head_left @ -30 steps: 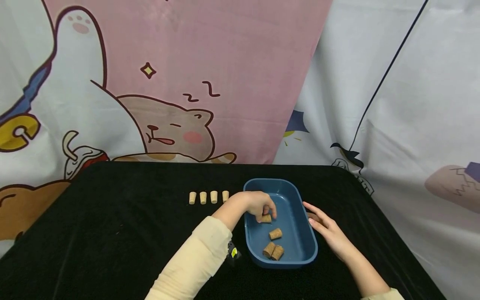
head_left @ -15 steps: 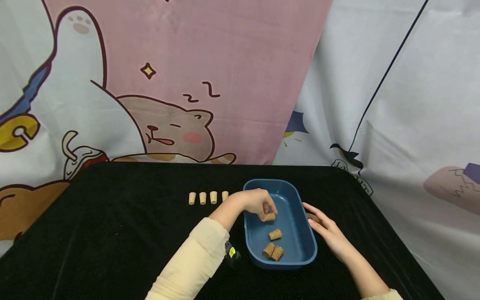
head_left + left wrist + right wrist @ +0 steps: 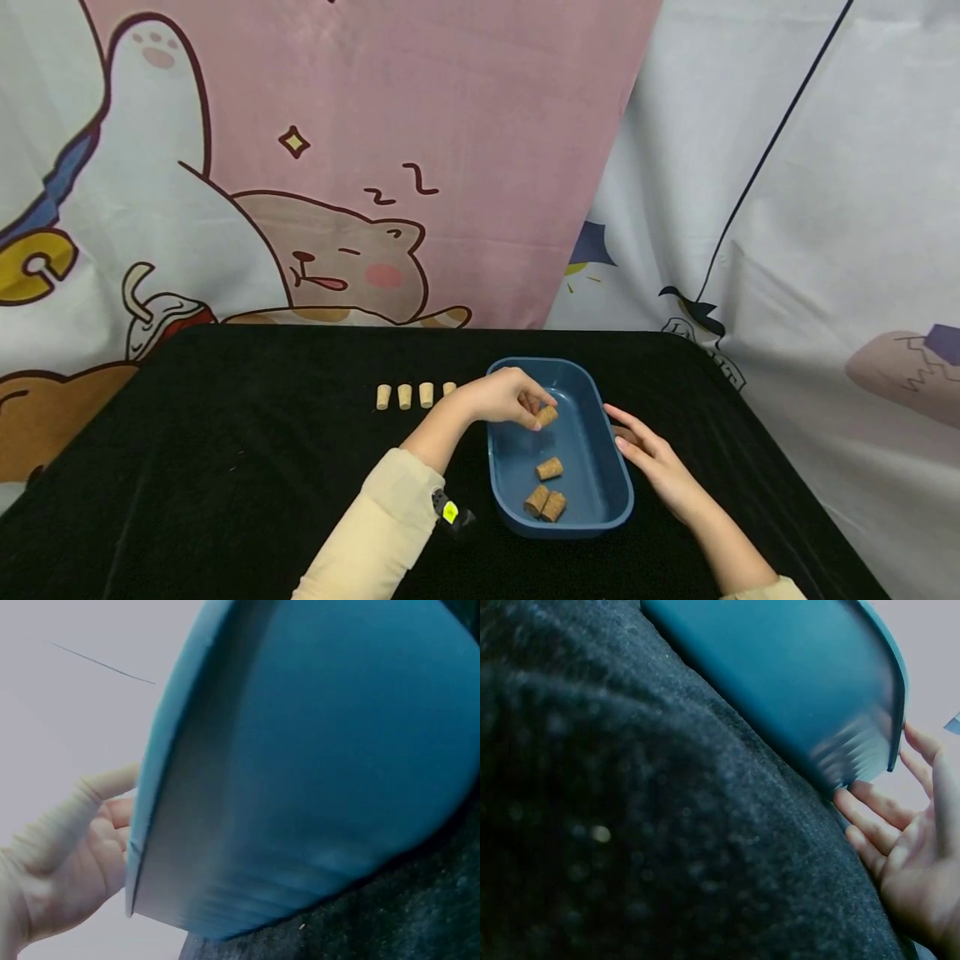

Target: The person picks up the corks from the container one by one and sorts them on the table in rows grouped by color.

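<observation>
Head view: I've got the left hand [image 3: 504, 395] over the far half of the blue rectangular plastic-looking tray [image 3: 588, 442], thumb & fingers pinched narrow on one brown cylindrical cork stopper [image 3: 547, 416]. It seems clear of the tray floor, tho I can't tell how high. Its long axis slants, R end higher in view, so it's not upright. Relation that counts imo: that stopper vs the row of four pale tapered cork stoppers [image 3: 405, 397] on the black cloth-covered desk [image 3: 225, 483]. The row's outside the tray, off to its L, all upright & spaced apart; R-most one's partly hidden by the L wrist, so that end sits nearest the tray. L hand is def. the nearer one. The right hand [image 3: 660, 462] is on the opp. side, fingers fairly straight along the tray's R outer wall; right wrist view has fingertips at the rim & lower corner, nothing gripped. Three more brown stoppers [image 3: 550, 468] lie in the tray's near half, two apparently touching. Left wrist view's mostly tray wall; can't see the held stopper there.
</observation>
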`<action>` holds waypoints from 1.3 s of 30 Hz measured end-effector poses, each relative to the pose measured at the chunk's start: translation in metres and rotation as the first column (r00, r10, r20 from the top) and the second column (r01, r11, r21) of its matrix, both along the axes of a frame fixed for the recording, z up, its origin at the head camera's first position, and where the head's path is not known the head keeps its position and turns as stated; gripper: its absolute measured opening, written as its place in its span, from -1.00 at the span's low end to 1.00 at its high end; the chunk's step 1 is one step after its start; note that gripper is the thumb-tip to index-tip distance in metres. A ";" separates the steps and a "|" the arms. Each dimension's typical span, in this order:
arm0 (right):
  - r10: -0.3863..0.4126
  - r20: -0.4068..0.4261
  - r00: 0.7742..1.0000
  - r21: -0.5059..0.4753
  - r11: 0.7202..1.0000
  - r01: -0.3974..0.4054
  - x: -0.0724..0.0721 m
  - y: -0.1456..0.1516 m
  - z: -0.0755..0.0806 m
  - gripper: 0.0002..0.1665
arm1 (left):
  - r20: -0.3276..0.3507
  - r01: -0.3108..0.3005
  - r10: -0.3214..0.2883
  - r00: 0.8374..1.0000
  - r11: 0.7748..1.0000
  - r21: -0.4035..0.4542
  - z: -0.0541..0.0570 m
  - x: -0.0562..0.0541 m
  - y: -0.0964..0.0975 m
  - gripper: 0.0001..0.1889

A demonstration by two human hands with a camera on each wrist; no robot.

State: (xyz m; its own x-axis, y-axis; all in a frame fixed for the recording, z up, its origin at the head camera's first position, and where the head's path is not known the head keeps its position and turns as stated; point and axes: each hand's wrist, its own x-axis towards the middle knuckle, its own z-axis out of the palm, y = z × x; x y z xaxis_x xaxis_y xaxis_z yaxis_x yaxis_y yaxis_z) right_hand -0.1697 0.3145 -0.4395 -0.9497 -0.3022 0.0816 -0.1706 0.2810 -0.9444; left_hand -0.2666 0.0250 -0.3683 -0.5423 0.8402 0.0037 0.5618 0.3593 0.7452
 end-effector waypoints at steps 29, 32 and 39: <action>0.024 -0.015 1.000 -0.022 0.999 -0.024 -0.002 -0.001 -0.003 -0.41 | -0.255 -0.167 0.247 0.935 0.939 0.301 0.028 0.047 -0.072 -0.67; 0.028 -0.019 0.999 -0.032 0.999 -0.029 -0.002 0.000 -0.003 -0.42 | -0.258 -0.210 0.306 0.917 0.916 0.342 0.026 0.049 -0.080 -0.67; 0.018 -0.009 1.000 -0.029 0.999 -0.019 0.000 0.001 -0.002 -0.41 | -0.264 -0.308 0.421 0.868 0.873 0.378 0.018 0.053 -0.095 -0.69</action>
